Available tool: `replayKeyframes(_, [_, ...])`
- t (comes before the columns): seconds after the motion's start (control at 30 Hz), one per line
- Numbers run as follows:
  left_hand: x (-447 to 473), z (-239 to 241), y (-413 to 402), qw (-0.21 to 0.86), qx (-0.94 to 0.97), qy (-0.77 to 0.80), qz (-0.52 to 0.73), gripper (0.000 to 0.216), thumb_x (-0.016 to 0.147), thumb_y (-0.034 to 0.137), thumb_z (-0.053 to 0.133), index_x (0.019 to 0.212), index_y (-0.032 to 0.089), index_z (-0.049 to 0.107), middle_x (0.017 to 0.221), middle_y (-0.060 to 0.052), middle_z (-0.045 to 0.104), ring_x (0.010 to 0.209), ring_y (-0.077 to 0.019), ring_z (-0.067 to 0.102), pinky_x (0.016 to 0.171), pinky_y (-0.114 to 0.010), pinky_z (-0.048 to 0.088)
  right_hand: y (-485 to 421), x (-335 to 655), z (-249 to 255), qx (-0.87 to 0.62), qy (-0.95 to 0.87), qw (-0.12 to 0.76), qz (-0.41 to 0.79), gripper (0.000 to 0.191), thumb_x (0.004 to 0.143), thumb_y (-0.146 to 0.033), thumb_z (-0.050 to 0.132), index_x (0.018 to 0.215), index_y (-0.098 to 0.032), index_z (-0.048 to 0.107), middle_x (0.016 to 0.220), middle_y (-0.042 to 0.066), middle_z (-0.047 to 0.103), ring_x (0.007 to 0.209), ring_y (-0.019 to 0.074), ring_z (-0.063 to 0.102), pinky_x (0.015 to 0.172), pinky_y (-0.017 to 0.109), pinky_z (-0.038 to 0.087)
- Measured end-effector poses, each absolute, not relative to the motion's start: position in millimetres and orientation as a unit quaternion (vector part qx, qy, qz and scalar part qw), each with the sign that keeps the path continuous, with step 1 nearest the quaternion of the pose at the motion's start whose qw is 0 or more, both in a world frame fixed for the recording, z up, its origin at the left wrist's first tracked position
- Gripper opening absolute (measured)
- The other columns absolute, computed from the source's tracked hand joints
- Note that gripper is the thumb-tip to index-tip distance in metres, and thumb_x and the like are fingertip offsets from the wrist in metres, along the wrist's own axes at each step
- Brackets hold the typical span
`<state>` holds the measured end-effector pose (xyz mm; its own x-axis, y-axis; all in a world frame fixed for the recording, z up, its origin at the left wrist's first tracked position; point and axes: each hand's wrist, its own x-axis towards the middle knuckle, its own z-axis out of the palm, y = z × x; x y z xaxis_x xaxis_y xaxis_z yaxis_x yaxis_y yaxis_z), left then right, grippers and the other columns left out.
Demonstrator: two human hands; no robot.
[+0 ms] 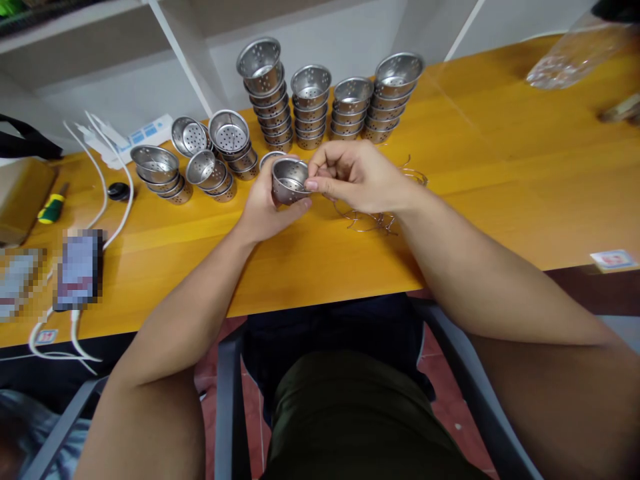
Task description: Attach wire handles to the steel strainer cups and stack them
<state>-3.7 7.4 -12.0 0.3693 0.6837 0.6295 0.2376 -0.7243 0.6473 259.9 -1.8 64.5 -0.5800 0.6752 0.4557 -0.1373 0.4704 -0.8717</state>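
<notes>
My left hand (263, 212) is wrapped round a small perforated metal cup (290, 191), tilted with its mouth towards me. At the cup's right rim, the thumb and fingertips of my right hand (367, 175) are pinched together; whatever they grip is too small to make out. Thin bent wire pieces (373, 221) lie on the table under and beside my right hand, partly covered by it. Behind my left hand, the rim of another metal cup (271, 157) shows.
Tall stacks of perforated cups (270, 87) stand along the back, with shorter, leaning stacks (163, 175) to the left. White cables (106, 175), a power strip (150, 133), a phone (77, 270) and a screwdriver (53, 207) lie left. A clear plastic bag (563, 67) is far right.
</notes>
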Motion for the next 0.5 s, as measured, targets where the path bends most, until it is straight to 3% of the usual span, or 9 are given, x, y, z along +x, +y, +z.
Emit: replayKeyframes(0.5, [-6.2,-3.3,4.1,0.214,0.793,0.325,0.468,0.097,0.096,0.094,0.096,0.165,0.033,0.063,0.151,-0.012,0.076,0.162,-0.0462,0.076,0.141,-0.07,0.064,-1.5,260.7,62.0,-0.189,-0.753,0.417,0.472,0.061,0.094,-0.077,0.11,0.1,-0.024,0.08,0.082,0.0,0.066,0.082,0.0199,0.065,0.074,0.034,0.06])
